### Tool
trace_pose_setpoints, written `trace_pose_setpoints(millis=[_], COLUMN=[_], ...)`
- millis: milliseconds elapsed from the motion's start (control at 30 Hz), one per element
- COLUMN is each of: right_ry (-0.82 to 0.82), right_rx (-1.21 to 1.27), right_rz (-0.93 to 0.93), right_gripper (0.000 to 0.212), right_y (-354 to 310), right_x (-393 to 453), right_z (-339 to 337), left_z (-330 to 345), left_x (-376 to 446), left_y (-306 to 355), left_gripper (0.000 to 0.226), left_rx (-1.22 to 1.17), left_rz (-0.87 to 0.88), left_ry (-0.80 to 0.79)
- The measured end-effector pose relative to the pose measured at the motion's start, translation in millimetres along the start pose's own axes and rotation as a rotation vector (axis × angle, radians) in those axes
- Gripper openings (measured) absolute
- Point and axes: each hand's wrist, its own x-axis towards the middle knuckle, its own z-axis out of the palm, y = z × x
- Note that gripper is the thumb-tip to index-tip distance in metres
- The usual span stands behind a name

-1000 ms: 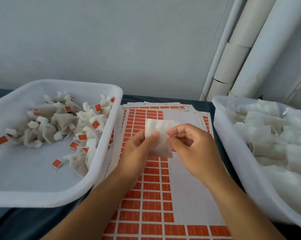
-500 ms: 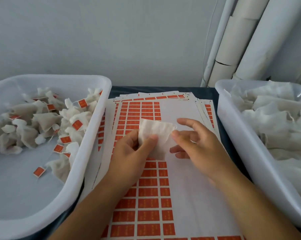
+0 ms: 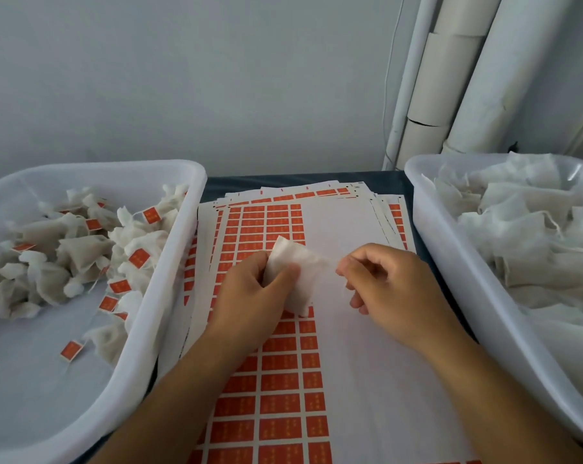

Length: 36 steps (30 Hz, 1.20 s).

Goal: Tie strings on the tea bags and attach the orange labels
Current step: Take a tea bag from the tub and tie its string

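1. On my screen I see two white plastic tubs, one at each side, and a stack of label sheets (image 3: 343, 329) lying flat between them on a dark table (image 3: 283, 180).
2. The left tub (image 3: 169, 296) holds finished tea bags (image 3: 79, 252). They are gathered at the top, and many carry a small orange label (image 3: 138, 257) on a thin string. They lie in a loose heap in the far half of the tub. The near half shows bare white bottom, with one labelled bag (image 3: 102, 339) a little apart from the heap.
3. The right tub (image 3: 451, 279) is full of flat white tea bags (image 3: 524, 236), piled one on another up to the rim. I see no orange on them.
4. The top sheet has rows of orange stickers (image 3: 280, 380) in its left part; its right part is plain white. Other sheets show under it at the far edge, a little fanned out.
5. The left hand (image 3: 250, 296) holds one tea bag (image 3: 300, 272) above the sheets, between the thumb and the curled fingers. The bag is tilted, with one corner pointing to the far side.
6. The right hand (image 3: 394, 289) is just beside the right edge of this bag. Its thumb and first finger are pressed together in a pinch, and the other fingers are curled. I think it pinches something thin at the bag, but I cannot tell what, because it is too fine and blurred.
7. A white wall (image 3: 216, 78) stands behind the table, and white pipes (image 3: 451, 78) run up in the right corner.
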Motion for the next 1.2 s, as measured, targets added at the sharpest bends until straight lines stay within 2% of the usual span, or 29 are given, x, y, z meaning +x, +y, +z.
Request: trace_pose_setpoints(millis=[100, 167, 300, 400, 633, 767, 867, 1000, 1100, 1200], right_ry=[-0.117, -0.150, -0.179, -0.237, -0.272, -0.170, -0.082, 0.012, -0.039, -0.147], right_rx=[0.370, 0.599, 0.906, 0.972, 0.936, 0.985, 1.190, 1.417, 1.377, 1.215], right_rz=[0.186, 0.273, 0.291, 0.228, 0.135, 0.210, 0.333, 0.341, 0.262, 0.232], right_gripper=[0.026, 0.028, 0.028, 0.023, 0.025, 0.023, 0.013, 0.009, 0.011, 0.013], right_y=[-2.2, -5.2, -9.3, -11.9, -15.8, -15.9, -16.9, -17.1, -19.6, -23.1], right_x=[-0.8, -0.6, 1.4, -0.7, -6.5, -4.4, -3.1, -1.3, -3.1, -6.1], right_z=[-8.3, -7.6, 1.8, 8.2, 9.5, 2.9, -0.8, -7.5, -9.0, -5.3], left_z=[1.6, 0.8, 0.9, 7.9, 12.9, 9.5, 6.0, 2.9, 2.1, 3.8], left_x=[-2.9, -7.2, -12.3, -16.5, -21.5, -18.4, -14.9, -8.4, -6.4, -7.0], left_y=[-3.1, -4.5, -2.2, -1.8, -6.6, -9.5, -11.1, -13.9, -14.8, -15.9], left_gripper=[0.009, 0.015, 0.032, 0.046, 0.032, 0.036, 0.024, 0.034, 0.034, 0.037], left_rx=[0.043, 0.068, -0.014, -0.041, -0.017, 0.131, 0.317, 0.492, 0.538, 0.573], left_rz=[0.072, 0.141, 0.195, 0.245, 0.307, 0.255, 0.338, 0.400, 0.413, 0.398], left_ry=[-0.092, -0.188, -0.346, -0.375, -0.237, -0.183, -0.201, -0.193, -0.178, -0.161])
